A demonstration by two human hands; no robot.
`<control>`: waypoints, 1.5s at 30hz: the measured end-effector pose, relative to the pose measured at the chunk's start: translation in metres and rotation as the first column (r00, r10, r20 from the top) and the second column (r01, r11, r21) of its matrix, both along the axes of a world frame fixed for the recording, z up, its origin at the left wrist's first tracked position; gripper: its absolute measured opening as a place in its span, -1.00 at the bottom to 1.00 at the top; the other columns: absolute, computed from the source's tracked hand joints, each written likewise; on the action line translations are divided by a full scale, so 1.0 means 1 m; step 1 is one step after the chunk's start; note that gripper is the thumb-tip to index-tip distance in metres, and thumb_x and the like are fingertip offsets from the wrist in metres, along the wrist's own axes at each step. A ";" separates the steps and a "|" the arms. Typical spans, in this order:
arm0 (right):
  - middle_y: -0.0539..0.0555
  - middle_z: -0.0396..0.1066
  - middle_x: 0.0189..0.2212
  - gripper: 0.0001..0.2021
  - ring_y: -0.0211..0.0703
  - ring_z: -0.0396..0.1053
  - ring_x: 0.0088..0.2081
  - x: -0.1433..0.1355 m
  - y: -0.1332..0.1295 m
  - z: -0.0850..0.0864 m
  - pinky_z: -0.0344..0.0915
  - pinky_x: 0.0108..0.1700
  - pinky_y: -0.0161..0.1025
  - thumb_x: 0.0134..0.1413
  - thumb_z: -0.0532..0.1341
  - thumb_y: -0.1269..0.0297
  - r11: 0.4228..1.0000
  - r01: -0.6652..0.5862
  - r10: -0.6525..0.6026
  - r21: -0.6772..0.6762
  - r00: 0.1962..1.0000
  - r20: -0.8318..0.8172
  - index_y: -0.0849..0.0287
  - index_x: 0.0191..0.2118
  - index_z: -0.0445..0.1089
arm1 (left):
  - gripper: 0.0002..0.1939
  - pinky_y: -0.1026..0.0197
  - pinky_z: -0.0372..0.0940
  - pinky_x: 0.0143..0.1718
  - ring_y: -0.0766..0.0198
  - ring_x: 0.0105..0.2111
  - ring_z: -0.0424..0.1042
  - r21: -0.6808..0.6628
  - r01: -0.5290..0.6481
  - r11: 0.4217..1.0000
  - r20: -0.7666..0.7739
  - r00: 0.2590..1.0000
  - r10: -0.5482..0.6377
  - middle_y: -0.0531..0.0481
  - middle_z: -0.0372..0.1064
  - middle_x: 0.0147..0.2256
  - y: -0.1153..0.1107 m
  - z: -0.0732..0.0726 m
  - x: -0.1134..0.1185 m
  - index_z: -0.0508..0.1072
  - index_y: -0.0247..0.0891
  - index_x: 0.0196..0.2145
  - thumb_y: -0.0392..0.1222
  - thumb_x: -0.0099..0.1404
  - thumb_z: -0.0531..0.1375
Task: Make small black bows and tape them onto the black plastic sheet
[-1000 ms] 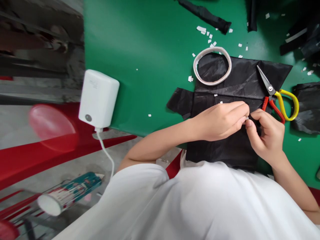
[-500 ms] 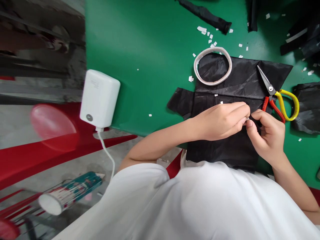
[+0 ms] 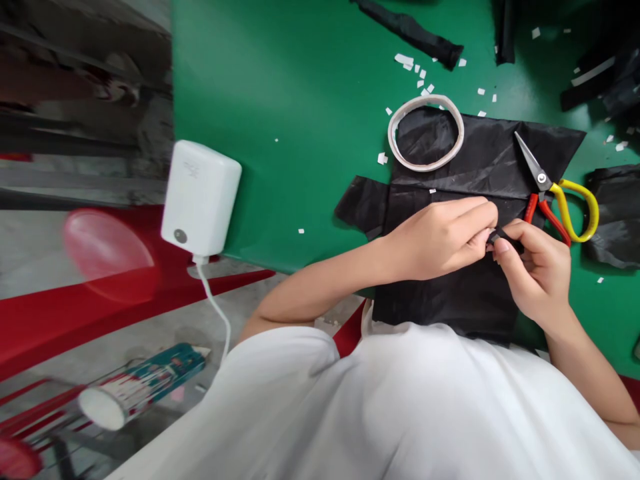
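Observation:
My left hand (image 3: 445, 240) and my right hand (image 3: 545, 267) meet over a piece of black fabric (image 3: 450, 303) that lies across the table's edge towards my lap. Both are closed, with thumbs and fingertips pinching a small black fabric edge (image 3: 495, 235) between them. My left fingers partly hide what is pinched there. Just beyond my right hand lie scissors (image 3: 541, 178) with one yellow and one red handle loop, resting partly on the fabric. A thin roll of whitish tape (image 3: 425, 167) sits on the fabric's far part, touched by neither hand.
Small white scraps (image 3: 423, 73) are scattered over the green table (image 3: 280, 87). Black fabric strips (image 3: 415, 30) lie at the back, with more dark pieces (image 3: 613, 213) at the right. A white power bank (image 3: 200, 197) with a cable stands out at the table's left edge.
My left fingers have shifted slightly at the pinch, and a bit of black fabric now shows between the fingertips of both hands. A white scrap beside my left hand is no longer visible.

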State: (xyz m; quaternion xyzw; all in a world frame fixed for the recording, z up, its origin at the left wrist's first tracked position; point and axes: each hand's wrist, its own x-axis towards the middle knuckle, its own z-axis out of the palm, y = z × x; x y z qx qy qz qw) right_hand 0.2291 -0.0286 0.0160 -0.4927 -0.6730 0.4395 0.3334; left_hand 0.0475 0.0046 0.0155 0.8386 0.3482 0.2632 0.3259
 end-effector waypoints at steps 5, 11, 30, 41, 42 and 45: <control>-0.03 0.34 -0.50 -0.90 -0.33 0.24 -0.51 0.001 0.000 0.000 0.16 -0.47 -0.32 0.21 0.16 0.37 0.998 0.045 -0.044 -0.036 0.999 0.028 0.15 -0.36 0.35 | -0.83 0.26 0.30 -0.28 0.34 -0.40 0.36 -0.038 -0.214 0.976 -0.067 0.975 0.211 0.03 0.32 -0.43 0.006 0.001 -0.005 0.28 -0.26 -0.39 -0.33 0.35 -0.02; -0.04 0.33 -0.53 -0.88 -0.35 0.21 -0.56 0.001 -0.002 0.000 0.14 -0.52 -0.33 0.23 0.16 0.29 0.994 0.093 -0.089 -0.053 0.993 0.073 0.14 -0.34 0.38 | -0.85 0.19 0.31 -0.25 0.28 -0.36 0.40 -0.056 -0.320 0.946 -0.172 0.936 0.307 0.01 0.36 -0.38 0.015 0.003 -0.016 0.37 -0.26 -0.31 -0.26 0.37 0.02; -0.05 0.33 -0.54 -0.85 -0.32 0.22 -0.54 0.004 -0.004 -0.001 0.14 -0.52 -0.32 0.24 0.16 0.26 0.988 0.155 -0.154 -0.019 0.987 0.042 0.13 -0.35 0.39 | -0.86 0.22 0.18 -0.27 0.19 -0.24 0.35 -0.118 0.227 0.967 -0.450 0.856 -0.256 -0.08 0.37 -0.24 0.029 0.006 -0.035 0.37 -0.29 -0.24 -0.19 0.27 0.19; -0.05 0.31 -0.54 -0.86 -0.33 0.24 -0.53 0.003 -0.004 -0.002 0.14 -0.51 -0.33 0.24 0.16 0.26 0.988 0.143 -0.141 -0.060 0.989 0.042 0.14 -0.35 0.38 | -0.82 0.28 0.23 -0.38 0.34 -0.46 0.41 -0.080 -0.017 0.997 -0.231 0.973 -0.002 0.01 0.44 -0.46 0.028 0.006 -0.032 0.44 -0.33 -0.31 -0.27 0.36 0.06; -0.05 0.31 -0.54 -0.85 -0.33 0.24 -0.53 0.003 -0.003 -0.002 0.14 -0.51 -0.33 0.25 0.16 0.26 0.988 0.142 -0.140 -0.064 0.989 0.043 0.14 -0.35 0.38 | -0.82 0.29 0.24 -0.41 0.37 -0.51 0.40 -0.112 -0.071 0.991 -0.178 0.983 0.051 0.05 0.43 -0.50 0.027 0.007 -0.031 0.45 -0.32 -0.31 -0.27 0.37 0.06; -0.06 0.30 -0.54 -0.85 -0.34 0.23 -0.53 0.003 -0.003 -0.002 0.14 -0.51 -0.33 0.25 0.16 0.26 0.988 0.137 -0.135 -0.068 0.990 0.035 0.14 -0.34 0.37 | -0.82 0.34 0.27 -0.51 0.44 -0.61 0.38 -0.319 -0.152 0.935 -0.020 0.988 0.154 0.11 0.44 -0.55 0.022 0.011 -0.027 0.47 -0.27 -0.24 -0.25 0.39 0.06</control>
